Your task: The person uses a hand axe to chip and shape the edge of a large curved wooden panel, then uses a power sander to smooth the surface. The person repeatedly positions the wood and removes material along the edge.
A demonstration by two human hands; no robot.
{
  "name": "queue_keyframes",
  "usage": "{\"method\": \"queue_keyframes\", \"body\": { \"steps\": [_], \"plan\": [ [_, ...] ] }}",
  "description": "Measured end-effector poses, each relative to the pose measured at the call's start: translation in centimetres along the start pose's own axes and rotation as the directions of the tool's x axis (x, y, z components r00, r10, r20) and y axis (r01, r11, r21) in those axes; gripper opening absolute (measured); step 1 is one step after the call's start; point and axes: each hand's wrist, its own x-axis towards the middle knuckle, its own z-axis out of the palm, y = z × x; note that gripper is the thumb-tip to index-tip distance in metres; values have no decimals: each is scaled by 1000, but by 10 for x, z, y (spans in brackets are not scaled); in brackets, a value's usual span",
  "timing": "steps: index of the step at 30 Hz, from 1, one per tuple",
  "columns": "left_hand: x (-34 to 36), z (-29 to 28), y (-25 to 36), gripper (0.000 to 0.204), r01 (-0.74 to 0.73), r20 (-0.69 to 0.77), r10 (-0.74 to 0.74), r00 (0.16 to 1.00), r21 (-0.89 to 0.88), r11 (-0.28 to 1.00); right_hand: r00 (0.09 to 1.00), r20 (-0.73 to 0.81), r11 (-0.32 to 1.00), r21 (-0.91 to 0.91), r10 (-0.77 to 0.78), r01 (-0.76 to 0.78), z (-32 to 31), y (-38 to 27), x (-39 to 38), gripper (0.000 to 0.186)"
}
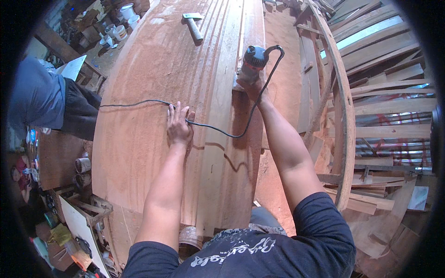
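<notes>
My right hand [251, 87] is wrapped round the lower body of a corded trim router [253, 62], grey-black with orange. The router stands on the right-hand edge of a long, wide wooden workpiece [139, 139] with parallel grooves and ridges; its base and bit are hidden. My left hand [180, 127] rests on the wood with fingers stretched forward. A black power cord [218, 131] loops from the router's top, passes under the left fingers and runs off leftward. Farther up the workpiece lies a hammer [193, 27] with a pale head and wooden handle. Sawdust coats the surface.
At left, another person [37, 95] in a blue shirt stands beside the workpiece. A wooden frame rail [346, 120] runs along the right, with stacked boards [389, 92] beyond. White buckets [127, 11] stand at the far left; a cluttered bench [65, 155] is nearer.
</notes>
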Motion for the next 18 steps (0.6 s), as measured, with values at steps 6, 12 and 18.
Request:
{"method": "queue_keyframes", "body": {
  "steps": [6, 12, 18],
  "plan": [
    [0, 5, -3, 45, -21, -19, 21, 1000, 20, 1000, 988, 108, 872, 467, 107, -145, 0, -9, 16, 74],
    [-2, 1, -2, 49, -16, -25, 16, 1000, 11, 1000, 993, -1, 991, 63, -121, 121, -5, -31, 22, 77],
    [2, 4, 4, 50, -25, -33, 25, 999, -8, 1000, 998, 48, 988, 149, 34, -41, -8, -11, 40, 64]
  ]
}}
